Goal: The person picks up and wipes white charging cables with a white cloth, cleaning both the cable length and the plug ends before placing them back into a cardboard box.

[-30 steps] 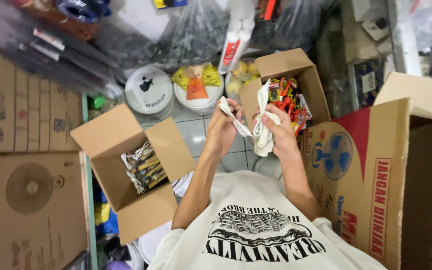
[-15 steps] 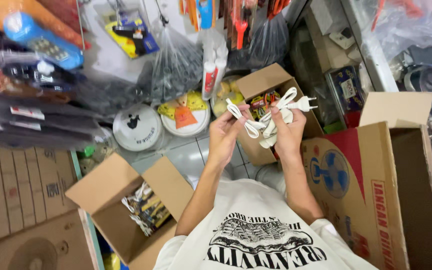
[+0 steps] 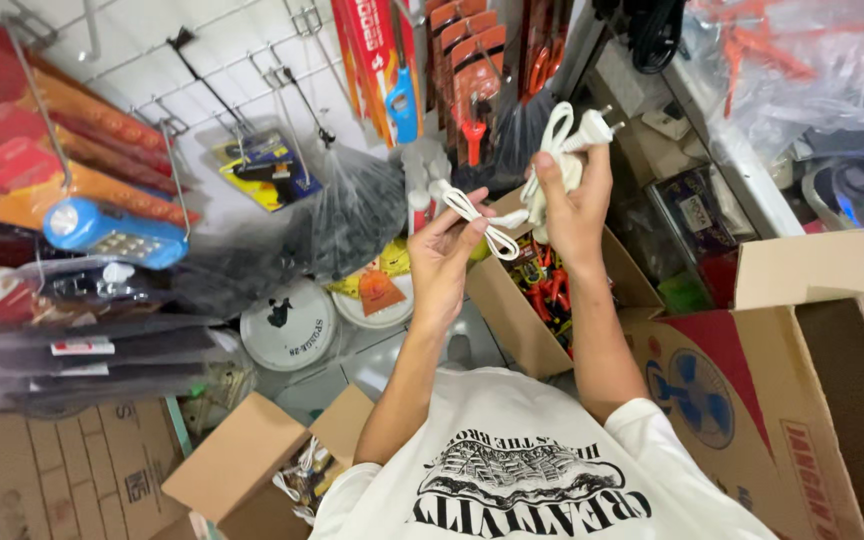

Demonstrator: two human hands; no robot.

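Above the open cardboard box (image 3: pixel 527 320) of small tools, we hold a white power cord (image 3: pixel 552 165) raised: our right hand (image 3: pixel 574 215) grips its coiled bundle and plug, our left hand (image 3: pixel 442 255) pinches the loose loop. The coil looks partly gathered, with that loop left to tidy.

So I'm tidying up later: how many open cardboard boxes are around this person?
3: a small box lower left, one under the hands holding red items, a big one at right. Others may be hidden.

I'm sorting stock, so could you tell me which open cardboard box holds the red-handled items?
The open box directly below the raised hands, by the fan-printed carton; the lower-left box holds pale packets instead.
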